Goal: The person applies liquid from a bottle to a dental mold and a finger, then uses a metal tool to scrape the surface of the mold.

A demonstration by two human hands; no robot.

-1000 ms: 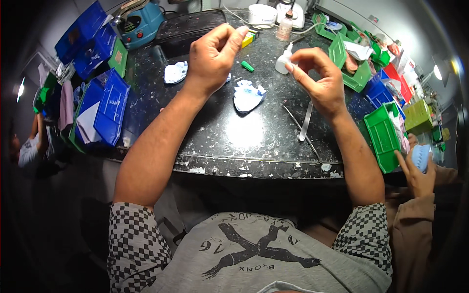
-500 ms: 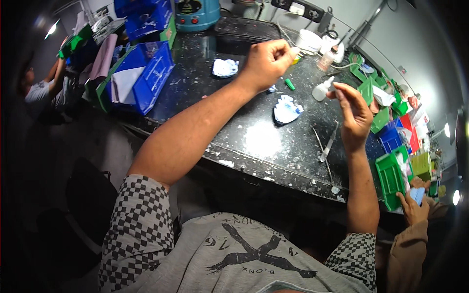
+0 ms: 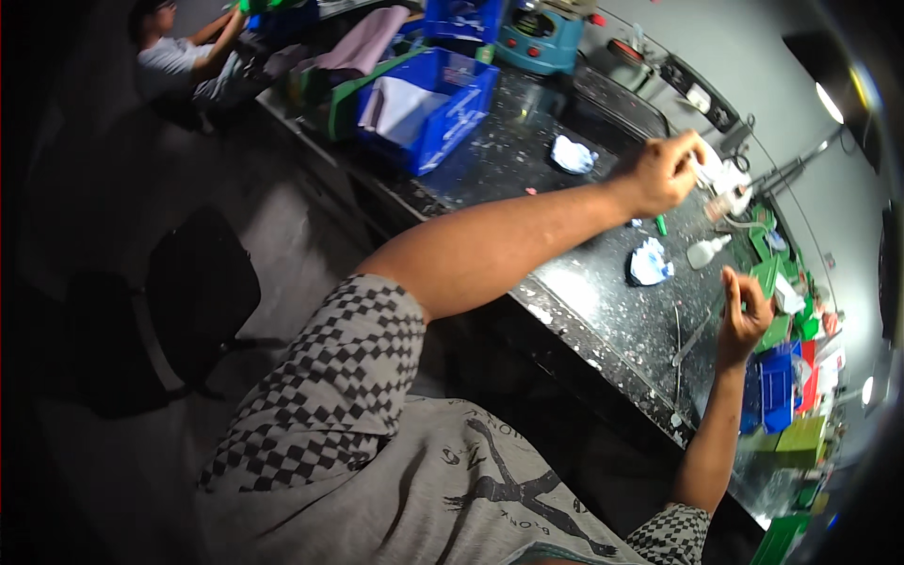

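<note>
Over the far part of the black bench, my left hand (image 3: 662,177) is held closed in a pinch; whatever its fingertips hold is hidden. My right hand (image 3: 746,315) hovers near the bench's right side, thumb and fingers curled together, contents too small to make out. Between them lies a white-and-blue plaster dental cast (image 3: 650,262). A white dropper bottle (image 3: 706,250) stands beyond my right hand, and a small green piece (image 3: 661,225) sits below my left wrist. A thin metal tool (image 3: 678,353) and a second slim tool (image 3: 694,336) lie left of my right hand.
Another plaster piece (image 3: 573,153) lies farther left. Blue bin (image 3: 428,108) and teal machine (image 3: 539,42) occupy the bench's left end. A pinkish bottle (image 3: 723,204) stands at the back; green trays and a blue bin (image 3: 778,386) line the right. A person (image 3: 179,61) works at far left.
My view has swung left, so the bench slides right and tilts in the picture. My right hand has moved away from the dropper bottle, its fingers curled tighter. My left hand stays pinched.
</note>
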